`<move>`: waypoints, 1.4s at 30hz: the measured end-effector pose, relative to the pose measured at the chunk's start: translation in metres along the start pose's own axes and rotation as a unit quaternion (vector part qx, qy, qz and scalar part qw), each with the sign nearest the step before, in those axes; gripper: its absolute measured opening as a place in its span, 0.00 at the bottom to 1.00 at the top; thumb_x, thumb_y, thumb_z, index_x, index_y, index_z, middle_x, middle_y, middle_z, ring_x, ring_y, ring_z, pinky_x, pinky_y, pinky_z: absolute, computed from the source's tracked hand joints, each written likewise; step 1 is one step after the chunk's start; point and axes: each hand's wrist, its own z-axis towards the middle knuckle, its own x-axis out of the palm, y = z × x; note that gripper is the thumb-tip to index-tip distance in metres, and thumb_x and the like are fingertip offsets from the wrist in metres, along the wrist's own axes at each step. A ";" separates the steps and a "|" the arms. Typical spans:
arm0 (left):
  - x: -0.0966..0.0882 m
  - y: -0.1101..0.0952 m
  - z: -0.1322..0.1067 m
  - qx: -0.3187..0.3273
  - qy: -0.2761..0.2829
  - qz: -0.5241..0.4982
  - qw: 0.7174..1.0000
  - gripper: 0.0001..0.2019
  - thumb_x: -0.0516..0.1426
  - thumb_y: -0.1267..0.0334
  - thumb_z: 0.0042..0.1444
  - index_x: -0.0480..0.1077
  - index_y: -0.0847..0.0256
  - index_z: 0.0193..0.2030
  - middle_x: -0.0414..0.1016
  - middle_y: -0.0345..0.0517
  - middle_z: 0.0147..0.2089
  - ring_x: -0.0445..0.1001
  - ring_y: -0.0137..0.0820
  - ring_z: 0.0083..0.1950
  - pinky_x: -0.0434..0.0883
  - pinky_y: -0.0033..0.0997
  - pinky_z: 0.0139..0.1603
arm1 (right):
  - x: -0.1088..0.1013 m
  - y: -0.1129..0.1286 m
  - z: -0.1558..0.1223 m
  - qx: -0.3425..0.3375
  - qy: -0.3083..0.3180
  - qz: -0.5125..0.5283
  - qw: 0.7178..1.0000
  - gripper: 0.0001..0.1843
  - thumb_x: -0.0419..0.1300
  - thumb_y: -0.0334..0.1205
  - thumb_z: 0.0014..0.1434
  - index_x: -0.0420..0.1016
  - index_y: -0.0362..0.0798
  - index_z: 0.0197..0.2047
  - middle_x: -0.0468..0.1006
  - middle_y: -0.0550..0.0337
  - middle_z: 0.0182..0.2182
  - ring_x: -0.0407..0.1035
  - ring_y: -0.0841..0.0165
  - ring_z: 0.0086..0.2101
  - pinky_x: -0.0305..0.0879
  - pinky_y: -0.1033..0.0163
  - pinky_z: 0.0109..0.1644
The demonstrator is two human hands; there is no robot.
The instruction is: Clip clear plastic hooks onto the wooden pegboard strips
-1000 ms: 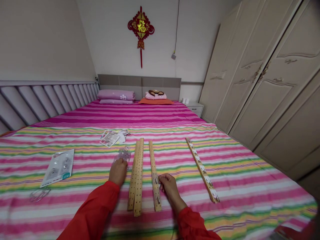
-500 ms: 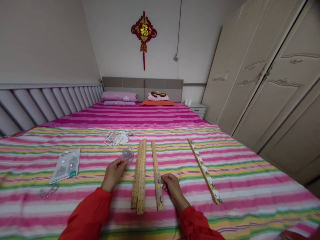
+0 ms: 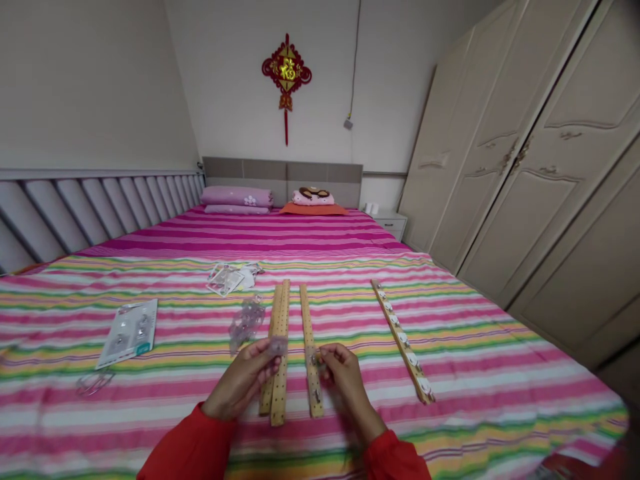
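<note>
My left hand (image 3: 245,375) is closed on a small clear plastic piece (image 3: 279,345), held above two perforated wooden strips (image 3: 281,387) that lie side by side, partly overlapping. My right hand (image 3: 344,368) is pinched at the right edge of a third wooden strip (image 3: 307,319). Whatever sits between its fingertips is too small to make out. Near those fingers, small metal hooks (image 3: 316,395) on clear backings rest on the third strip. Left of the strips, a cluster of clear plastic pieces (image 3: 247,325) lies on the striped sheet.
A wooden strip with white round pieces and metal hooks (image 3: 403,339) lies to the right. On the left are a blister pack (image 3: 129,332) and a crumpled clear piece (image 3: 95,383). Cards and packaging (image 3: 226,280) lie farther back. Pillows (image 3: 237,197) are at the headboard.
My left hand has moved right, from the clear plastic cluster to over the paired strips, carrying a small clear piece. My right hand stays by the third strip. The view has shifted slightly.
</note>
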 end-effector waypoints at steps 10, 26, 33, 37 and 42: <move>0.018 0.002 -0.005 0.126 -0.044 0.202 0.970 0.14 0.67 0.58 0.36 0.78 0.63 0.31 0.79 0.45 0.28 0.74 0.30 0.30 0.70 0.26 0.30 | 0.011 0.032 -0.024 -0.013 0.033 -0.002 0.999 0.19 0.69 0.51 0.41 0.76 0.44 0.28 0.70 0.66 0.18 0.58 0.77 0.14 0.53 0.70 0.17; 0.042 0.027 -0.001 -0.049 -0.129 -0.241 0.961 0.07 0.56 0.82 0.53 0.71 0.69 0.31 0.78 0.47 0.30 0.78 0.24 0.31 0.76 0.18 0.36 | 0.026 0.018 -0.044 -0.069 -0.022 -0.037 0.997 0.16 0.69 0.46 0.41 0.76 0.46 0.32 0.69 0.65 0.19 0.56 0.75 0.18 0.54 0.69 0.21; 0.052 0.025 -0.008 -0.130 -0.128 -0.324 0.928 0.11 0.49 0.81 0.58 0.69 0.70 0.40 0.77 0.47 0.30 0.78 0.25 0.27 0.77 0.18 0.30 | 0.026 0.025 -0.043 -0.116 -0.036 -0.070 0.990 0.15 0.67 0.46 0.46 0.77 0.47 0.36 0.64 0.67 0.18 0.56 0.74 0.19 0.55 0.68 0.22; 0.061 0.019 -0.015 -0.160 -0.132 -0.332 0.920 0.10 0.48 0.80 0.59 0.68 0.72 0.42 0.76 0.48 0.29 0.78 0.25 0.27 0.76 0.17 0.29 | 0.025 0.028 -0.041 -0.081 -0.024 -0.042 0.996 0.18 0.68 0.49 0.45 0.76 0.46 0.37 0.61 0.70 0.15 0.55 0.74 0.18 0.53 0.69 0.21; 0.068 0.011 -0.022 -0.210 -0.098 -0.366 0.901 0.12 0.45 0.77 0.62 0.68 0.74 0.44 0.75 0.49 0.29 0.77 0.23 0.26 0.75 0.13 0.27 | 0.023 0.029 -0.040 -0.041 -0.004 0.000 0.999 0.20 0.68 0.51 0.44 0.76 0.46 0.36 0.68 0.66 0.18 0.58 0.74 0.19 0.55 0.68 0.22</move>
